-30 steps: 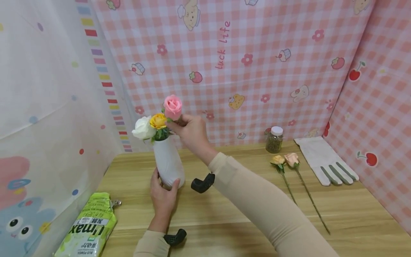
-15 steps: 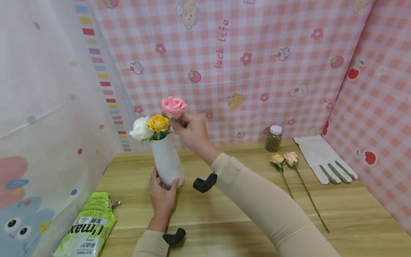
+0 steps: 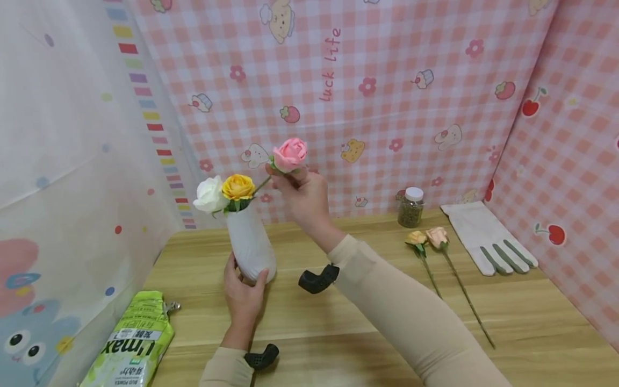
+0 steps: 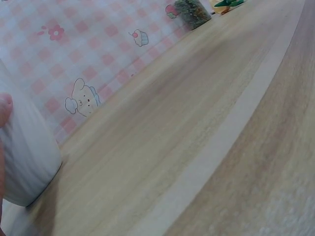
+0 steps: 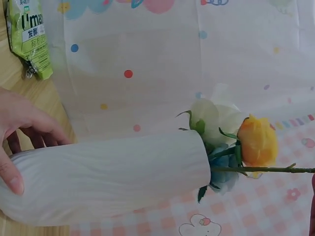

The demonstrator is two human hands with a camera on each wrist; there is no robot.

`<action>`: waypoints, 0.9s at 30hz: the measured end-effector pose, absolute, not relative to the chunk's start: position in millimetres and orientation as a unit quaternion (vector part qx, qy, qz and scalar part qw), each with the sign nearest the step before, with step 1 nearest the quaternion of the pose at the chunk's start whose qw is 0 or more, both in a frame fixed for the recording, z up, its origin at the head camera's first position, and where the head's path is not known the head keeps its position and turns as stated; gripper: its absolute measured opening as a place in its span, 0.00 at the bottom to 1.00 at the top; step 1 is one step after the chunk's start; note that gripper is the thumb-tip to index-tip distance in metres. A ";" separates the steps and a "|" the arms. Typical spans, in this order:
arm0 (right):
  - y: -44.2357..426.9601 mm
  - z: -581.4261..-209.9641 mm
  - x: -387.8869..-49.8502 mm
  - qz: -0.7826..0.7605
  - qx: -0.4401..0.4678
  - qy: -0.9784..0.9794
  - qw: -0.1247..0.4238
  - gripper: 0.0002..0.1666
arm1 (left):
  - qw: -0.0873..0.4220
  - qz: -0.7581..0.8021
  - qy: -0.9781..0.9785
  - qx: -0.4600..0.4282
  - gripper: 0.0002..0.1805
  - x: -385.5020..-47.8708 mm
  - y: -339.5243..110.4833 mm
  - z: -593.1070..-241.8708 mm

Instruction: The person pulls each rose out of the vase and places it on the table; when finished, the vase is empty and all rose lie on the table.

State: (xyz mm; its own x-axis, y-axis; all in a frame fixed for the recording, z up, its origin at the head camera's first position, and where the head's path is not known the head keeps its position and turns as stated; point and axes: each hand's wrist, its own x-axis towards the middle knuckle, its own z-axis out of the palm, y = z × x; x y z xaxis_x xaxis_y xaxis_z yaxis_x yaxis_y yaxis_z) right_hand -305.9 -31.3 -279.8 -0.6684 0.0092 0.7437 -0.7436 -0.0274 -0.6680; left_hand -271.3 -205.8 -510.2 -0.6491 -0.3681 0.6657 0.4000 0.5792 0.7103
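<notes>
In my head view, left of centre, I have the left hand [image 3: 243, 298] wrapped round the base of the white vase [image 3: 250, 244]. The right hand [image 3: 309, 201] pinches the pink rose [image 3: 291, 155] just under its bloom, stem slanting to the vase mouth. I'd judge the arranging about half done: white flower [image 3: 210, 194], yellow flower [image 3: 238, 187] and blue flower [image 5: 225, 182] are in, the pink one unsettled; the orange flower [image 3: 416, 238] and peach flower [image 3: 437, 236] lie on the table [image 3: 367, 328], right of frame.

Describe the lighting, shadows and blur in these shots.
Head view: soft, even light, pink rose fairly clear; left wrist view: soft detail, dark shadow by the white vase; right wrist view: white rose pale against the dotted backdrop.
</notes>
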 end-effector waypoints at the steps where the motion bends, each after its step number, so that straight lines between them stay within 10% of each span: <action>1: -29.2 -279.4 -305.0 0.662 0.288 -0.630 0.288 0.11 | 0.418 -0.460 -0.784 -0.010 0.48 -270.9 -205.9 -509.9; 27: 113.8 -282.1 -296.3 0.835 0.120 -0.460 0.279 0.12 | 0.408 -0.466 -0.785 -0.003 0.48 -269.4 -204.2 -509.5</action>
State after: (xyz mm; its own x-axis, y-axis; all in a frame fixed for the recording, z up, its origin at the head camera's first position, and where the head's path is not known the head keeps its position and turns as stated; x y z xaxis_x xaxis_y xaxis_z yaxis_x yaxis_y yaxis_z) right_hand -296.3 113.8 -282.1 -0.8160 0.3553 0.4559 -0.5753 -0.4222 -0.7005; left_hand -269.4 -204.2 -509.5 -0.6666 -0.3758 0.6437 0.3845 0.5665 0.7289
